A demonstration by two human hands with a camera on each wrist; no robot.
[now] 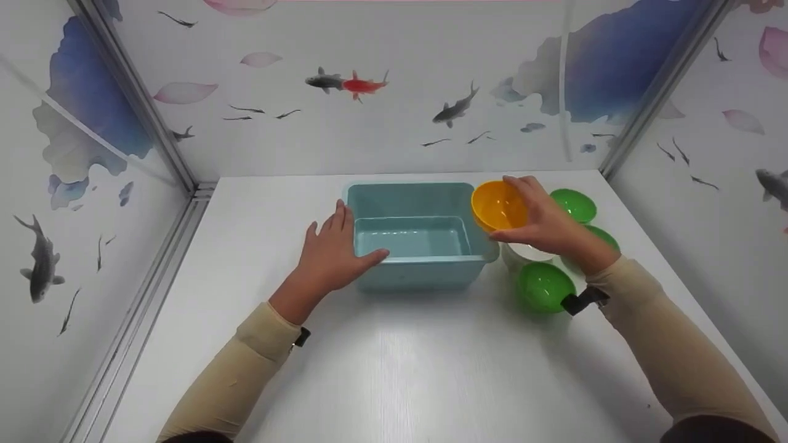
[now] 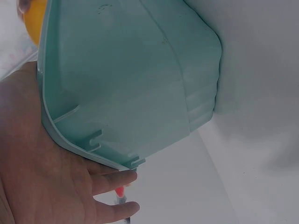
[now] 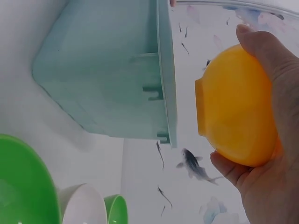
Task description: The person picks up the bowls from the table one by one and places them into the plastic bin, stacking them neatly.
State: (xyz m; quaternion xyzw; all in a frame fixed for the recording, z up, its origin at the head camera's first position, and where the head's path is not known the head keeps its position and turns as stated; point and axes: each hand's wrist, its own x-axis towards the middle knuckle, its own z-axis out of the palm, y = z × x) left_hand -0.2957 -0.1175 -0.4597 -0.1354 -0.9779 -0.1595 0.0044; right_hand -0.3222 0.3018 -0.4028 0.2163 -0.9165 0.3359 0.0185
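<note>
A yellow bowl (image 1: 497, 206) is held up by my right hand (image 1: 545, 223) over the right rim of a light blue plastic basin (image 1: 425, 274). Thumb and fingers grip opposite sides of the bowl; in the right wrist view its foot (image 3: 201, 107) faces the basin. My left hand (image 1: 332, 253) rests along the basin's left rim, its fingers spread and fairly straight and its thumb over the front edge. In the left wrist view the palm (image 2: 42, 177) lies against the rim corner. The visible floor of the basin is bare.
Right of the basin stand a green bowl (image 1: 546, 288) in front, a white bowl (image 1: 530, 252) behind it, and more green bowls (image 1: 575, 205) farther back, partly hidden by my right arm. Printed wall panels (image 1: 394, 135) close off the white table (image 1: 394, 369) at the back and both sides.
</note>
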